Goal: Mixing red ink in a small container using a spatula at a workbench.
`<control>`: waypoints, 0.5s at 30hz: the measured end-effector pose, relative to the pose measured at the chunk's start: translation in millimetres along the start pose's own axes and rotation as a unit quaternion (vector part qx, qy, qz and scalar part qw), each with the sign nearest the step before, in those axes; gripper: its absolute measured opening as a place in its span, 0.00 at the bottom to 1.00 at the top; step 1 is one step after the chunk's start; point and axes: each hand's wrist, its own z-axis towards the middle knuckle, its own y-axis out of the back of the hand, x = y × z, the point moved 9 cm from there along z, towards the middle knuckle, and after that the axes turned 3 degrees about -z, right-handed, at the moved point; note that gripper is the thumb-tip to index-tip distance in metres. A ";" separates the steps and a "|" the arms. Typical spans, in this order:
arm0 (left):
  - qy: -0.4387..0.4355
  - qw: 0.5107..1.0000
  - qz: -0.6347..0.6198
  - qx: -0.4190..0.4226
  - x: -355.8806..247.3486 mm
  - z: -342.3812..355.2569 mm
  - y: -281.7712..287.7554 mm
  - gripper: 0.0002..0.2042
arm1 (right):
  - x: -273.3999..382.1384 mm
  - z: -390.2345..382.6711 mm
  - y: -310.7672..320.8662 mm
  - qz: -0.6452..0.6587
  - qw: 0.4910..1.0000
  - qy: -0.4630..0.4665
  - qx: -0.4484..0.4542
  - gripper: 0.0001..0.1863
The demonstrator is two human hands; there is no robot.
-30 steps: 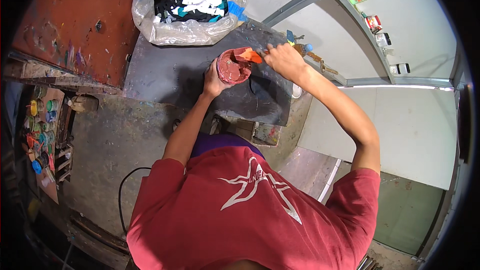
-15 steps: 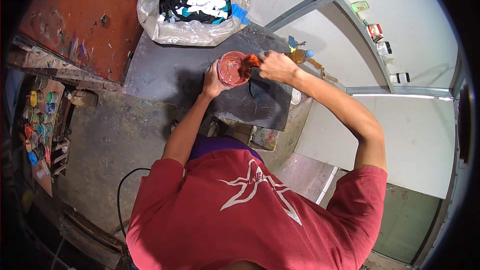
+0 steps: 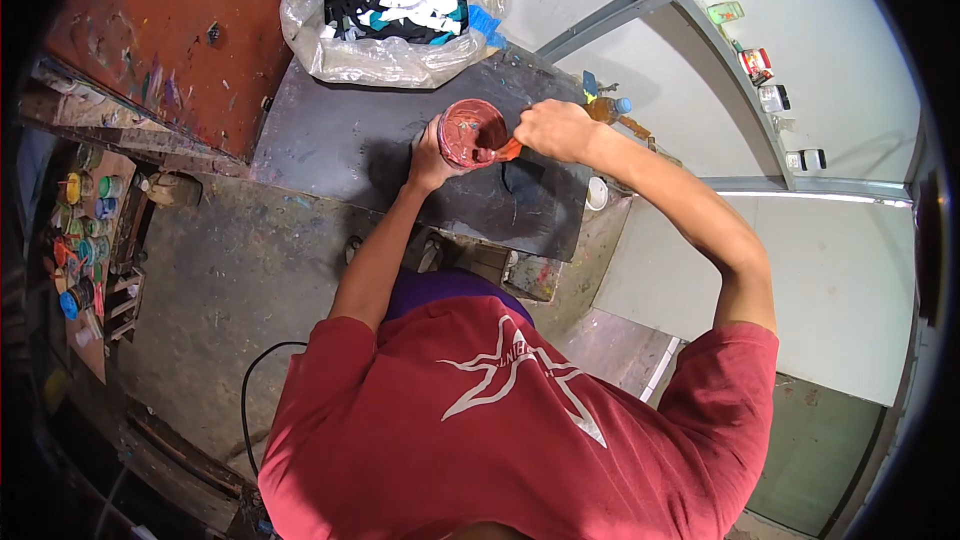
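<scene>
My left hand [image 3: 430, 160] is wrapped round the side of a round tub [image 3: 462, 125], tilted so that its mouth faces me. Reddish-brown paint coats the inside of the tub. From the right, my right hand [image 3: 555, 130] is closed on an orange spatula [image 3: 509, 150], most of whose handle the fingers hide. The spatula's paint-smeared end is at the tub's lower right rim. Both hands are above a dark grey tabletop [image 3: 340, 130].
A clear plastic sack [image 3: 400, 68] of black, white and teal scraps stands behind the tub. A bottle [image 3: 605, 110] of brown liquid is beyond my right hand. Left stands a red-brown board [image 3: 190, 40]; lower left, a shelf holds several paint jars [image 3: 90, 225]. A white cup [image 3: 597, 193] is right of the table.
The spatula has gone down from the tub's upper right side to its lower right rim, and its paint-covered end is lower. My left hand still holds the tub.
</scene>
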 end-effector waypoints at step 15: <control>0.005 0.994 -0.108 0.019 -14.9 1.5 3.0 0.53 | -16.1 -90.7 -65.9 0.251 0.882 -0.283 -0.280 0.31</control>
